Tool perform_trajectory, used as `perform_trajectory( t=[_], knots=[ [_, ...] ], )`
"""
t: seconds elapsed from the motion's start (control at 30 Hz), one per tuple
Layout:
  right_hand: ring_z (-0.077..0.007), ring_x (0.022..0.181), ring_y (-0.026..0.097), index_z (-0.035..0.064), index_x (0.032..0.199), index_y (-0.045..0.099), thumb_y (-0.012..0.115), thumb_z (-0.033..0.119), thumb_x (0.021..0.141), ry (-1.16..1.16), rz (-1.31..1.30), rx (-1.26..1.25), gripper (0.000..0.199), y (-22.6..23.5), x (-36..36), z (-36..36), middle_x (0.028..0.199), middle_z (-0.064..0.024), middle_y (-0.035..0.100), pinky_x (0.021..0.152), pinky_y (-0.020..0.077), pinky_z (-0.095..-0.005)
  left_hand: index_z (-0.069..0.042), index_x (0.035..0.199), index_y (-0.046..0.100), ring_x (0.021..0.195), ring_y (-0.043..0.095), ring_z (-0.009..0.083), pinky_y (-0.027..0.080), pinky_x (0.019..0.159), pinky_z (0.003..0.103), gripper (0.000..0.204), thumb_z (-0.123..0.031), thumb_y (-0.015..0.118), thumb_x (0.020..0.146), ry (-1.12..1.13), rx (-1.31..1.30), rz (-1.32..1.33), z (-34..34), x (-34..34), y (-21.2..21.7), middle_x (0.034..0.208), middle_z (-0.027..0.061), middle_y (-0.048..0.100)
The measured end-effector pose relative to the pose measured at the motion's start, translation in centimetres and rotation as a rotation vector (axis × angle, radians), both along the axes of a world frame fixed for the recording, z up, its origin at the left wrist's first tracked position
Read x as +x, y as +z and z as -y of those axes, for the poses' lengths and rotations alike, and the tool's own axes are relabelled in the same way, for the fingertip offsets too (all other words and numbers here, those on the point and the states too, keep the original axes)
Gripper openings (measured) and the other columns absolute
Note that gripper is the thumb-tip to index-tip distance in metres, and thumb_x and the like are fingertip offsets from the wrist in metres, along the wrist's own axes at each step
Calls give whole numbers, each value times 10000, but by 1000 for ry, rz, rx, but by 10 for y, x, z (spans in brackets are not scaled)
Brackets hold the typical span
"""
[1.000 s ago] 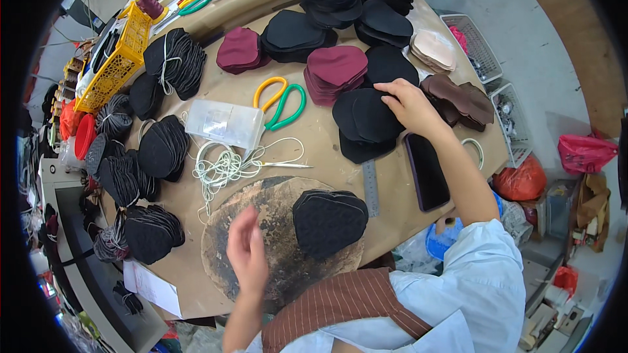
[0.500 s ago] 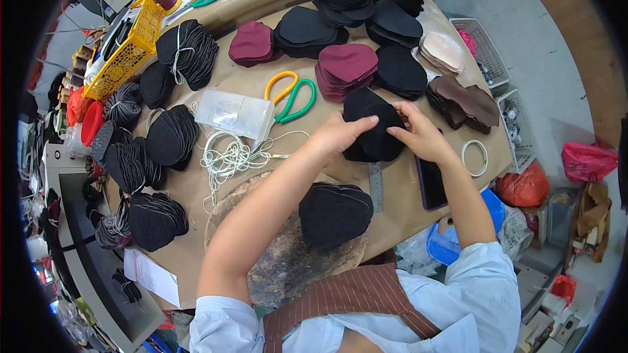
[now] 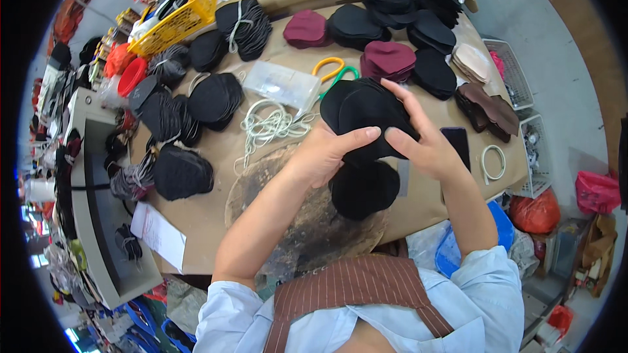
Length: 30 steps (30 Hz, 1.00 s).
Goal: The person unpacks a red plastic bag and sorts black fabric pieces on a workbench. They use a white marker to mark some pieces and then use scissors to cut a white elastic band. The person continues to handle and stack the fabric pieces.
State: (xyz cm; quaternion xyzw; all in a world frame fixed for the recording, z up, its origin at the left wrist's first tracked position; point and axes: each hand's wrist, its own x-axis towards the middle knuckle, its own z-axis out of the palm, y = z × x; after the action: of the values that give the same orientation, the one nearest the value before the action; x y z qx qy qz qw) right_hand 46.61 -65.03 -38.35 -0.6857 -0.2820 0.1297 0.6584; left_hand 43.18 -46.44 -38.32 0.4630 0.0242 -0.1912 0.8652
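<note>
Between my two hands is a stack of black rounded fabric pieces [image 3: 366, 108]. My left hand [image 3: 324, 150] grips its near left side, thumb on top. My right hand [image 3: 425, 134] holds the right side, thumb on the face and fingers along the far edge. Both thumb tips come close together at the stack's near part. Just below it, another black stack [image 3: 365, 189] lies on a round, worn, stone-like board [image 3: 288, 222]. Past the held stack are green-and-orange-handled scissors [image 3: 340, 78], partly hidden, and a maroon stack [image 3: 387, 62].
More black stacks [image 3: 356, 26], some tied with string, lie around the table. A clear plastic box [image 3: 284, 85] and a tangle of pale cord [image 3: 271, 124] sit left of my hands. To the right are a dark phone [image 3: 456, 145], a pale ring [image 3: 493, 162] and brown pieces [image 3: 487, 110].
My hands have lifted the black stack and brought it closer to me and to the left, above the round board. The view has shifted, so the table appears farther right and higher.
</note>
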Motion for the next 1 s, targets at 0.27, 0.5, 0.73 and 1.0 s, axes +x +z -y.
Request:
perform_trajectory(
  t=[0.27,0.5,0.73,1.0],
  knots=[
    [-120,987,587,-18,1161,552,634,-36,822,189,-247,26,349,25,-34,-33,1077,-82,612,857,487,-259,-5,1212,527,1006,577,141,462,885,299,409,-48,659,827,267,238,55,-61,-92,30,1113,69,614],
    [-185,1000,605,-31,1162,556,662,120,843,-70,95,-293,369,2,-39,-13,1111,-140,618,872,478,-290,17,1206,515,1013,588,167,471,877,311,386,-17,625,837,455,205,41,-94,-166,19,1106,89,611],
    [-231,1110,540,-58,1276,438,739,287,775,-38,-117,-528,679,-64,-69,10,1193,-190,561,947,418,-324,4,1214,504,1019,612,230,522,858,361,393,-110,632,861,446,-142,-280,-98,-216,-22,1109,122,613],
    [-186,1075,542,-52,1313,403,780,140,715,-139,-433,-270,732,-69,-91,13,1179,-126,564,958,410,-301,27,1254,459,1056,605,257,529,877,398,430,-90,606,868,463,-247,-263,-75,-249,-51,1181,152,582]
  ],
)
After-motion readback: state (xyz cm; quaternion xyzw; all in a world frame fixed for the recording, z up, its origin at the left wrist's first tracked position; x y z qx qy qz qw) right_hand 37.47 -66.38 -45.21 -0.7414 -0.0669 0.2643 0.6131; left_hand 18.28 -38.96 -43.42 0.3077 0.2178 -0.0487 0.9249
